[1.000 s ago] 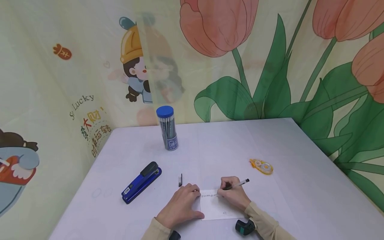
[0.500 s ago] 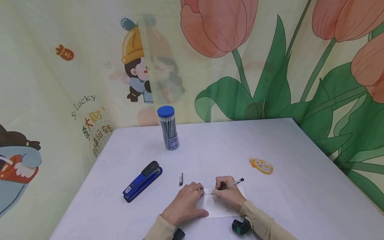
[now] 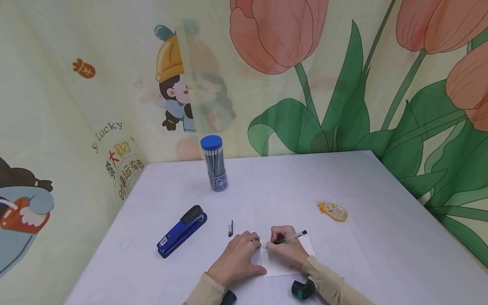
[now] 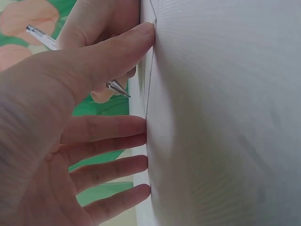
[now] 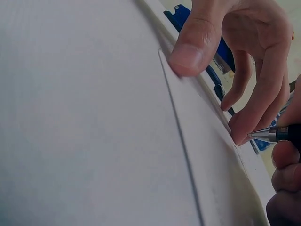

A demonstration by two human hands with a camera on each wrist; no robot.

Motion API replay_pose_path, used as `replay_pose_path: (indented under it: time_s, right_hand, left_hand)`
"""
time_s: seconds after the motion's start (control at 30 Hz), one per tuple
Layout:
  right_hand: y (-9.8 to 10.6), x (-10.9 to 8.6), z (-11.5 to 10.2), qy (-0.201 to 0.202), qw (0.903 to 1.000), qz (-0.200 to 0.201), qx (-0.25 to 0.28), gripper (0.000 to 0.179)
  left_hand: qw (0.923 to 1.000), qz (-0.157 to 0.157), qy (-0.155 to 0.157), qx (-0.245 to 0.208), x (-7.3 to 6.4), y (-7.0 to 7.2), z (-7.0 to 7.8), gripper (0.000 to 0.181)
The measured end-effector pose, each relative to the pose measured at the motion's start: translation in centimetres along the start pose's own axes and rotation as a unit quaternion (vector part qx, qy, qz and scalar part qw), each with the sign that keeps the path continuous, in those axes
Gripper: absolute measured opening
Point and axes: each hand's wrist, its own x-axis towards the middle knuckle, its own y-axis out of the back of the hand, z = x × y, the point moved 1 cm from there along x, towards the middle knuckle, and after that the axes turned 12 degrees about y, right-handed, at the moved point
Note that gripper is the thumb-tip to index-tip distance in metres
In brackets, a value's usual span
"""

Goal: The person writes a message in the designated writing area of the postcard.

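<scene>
My right hand (image 3: 288, 250) pinches a pen (image 3: 299, 234), its clear barrel slanting up to the right. The metal tip (image 5: 263, 135) points down near the upper left of a white sheet of paper (image 3: 277, 268), beside small dark handwriting. My left hand (image 3: 238, 257) rests along the sheet's left edge. In the left wrist view its thumb (image 4: 124, 47) is at the paper's near corner, with the other fingers spread and fairly straight. Much of the sheet's right part is hidden under my right hand. A small dark-and-clear pen cap (image 3: 230, 228) lies just beyond my left hand.
A blue stapler (image 3: 181, 231) lies to the left on the white-covered table (image 3: 274, 186). At the back stands a blue-lidded tub of pencils (image 3: 214, 167). An orange correction tape (image 3: 333, 211) lies to the right. Printed curtains (image 3: 282, 106) hang behind the table.
My right hand has moved left across the sheet with the pen, from near the top middle to the upper left. My left hand and the paper have shifted slightly right.
</scene>
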Motion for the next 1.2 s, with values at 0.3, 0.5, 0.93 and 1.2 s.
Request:
replay_pose_path:
  time_s: [0.3,0.5,0.93,1.2]
  right_hand:
    - [-0.3,0.1,-0.1,0.048,0.9979,-0.019,-0.04,0.025]
    - [-0.3,0.1,-0.1,0.052,0.9977,-0.019,-0.039,0.026]
    - [-0.4,0.0,-0.4,0.049,0.9971,-0.018,-0.055,0.025]
    - [-0.4,0.2,-2.3,0.075,0.9956,-0.022,-0.052,0.025]
  left_hand:
    - [1.0,0.007,-0.006,-0.001,0.1,-0.1,-0.2,0.054]
    - [0.9999,0.008,-0.008,-0.003,0.1,-0.1,-0.2,0.054]
    - [0.9997,0.016,-0.018,-0.005,0.0,-0.2,-0.2,0.054]
    - [0.9995,0.023,-0.023,-0.007,0.0,-0.1,-0.2,0.053]
